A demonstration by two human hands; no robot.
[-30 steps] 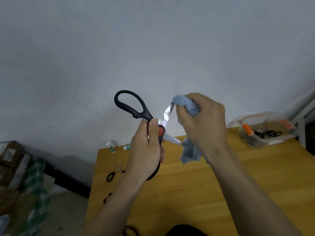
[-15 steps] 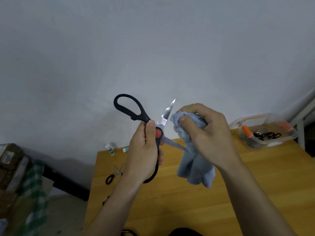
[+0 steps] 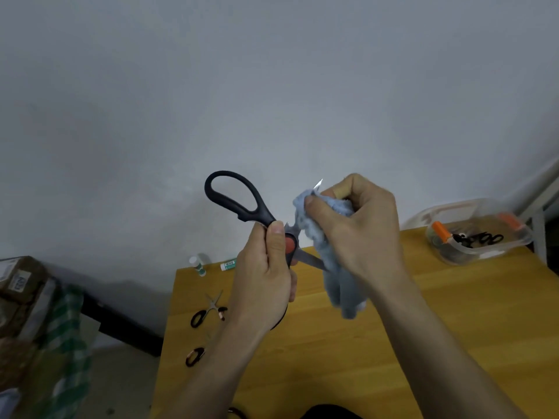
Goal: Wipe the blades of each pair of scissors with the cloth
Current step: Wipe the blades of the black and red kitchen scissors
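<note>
Here, the wooden table lies below my raised hands, and near its far right corner sits a clear plastic tub with more black-handled scissors and orange-capped things inside; what exactly those are I cannot tell. Next in size is the blue cloth, soft and limp, so it drapes down from my right hand and folds around whatever I press it to; my right fingers and thumb are curled and pinching it over the upper blade, whose tip pokes out above the bunch. The black kitchen scissors are held up in the air over the table's far edge, spread wide, stiff and fairly weighty by the look of them, with smooth steel that I judge slippery and sharp along the edges. So I take them by the handle, never the metal: my left hand is wrapped around the lower handle, thumb laid beside the red pivot. The cloth should stay thick between my fingertips and the cutting edge. Smaller pairs wait by the table's left edge: small scissors lying flat, and another dark loop nearer me. Two glue sticks rest at the far left corner.
</note>
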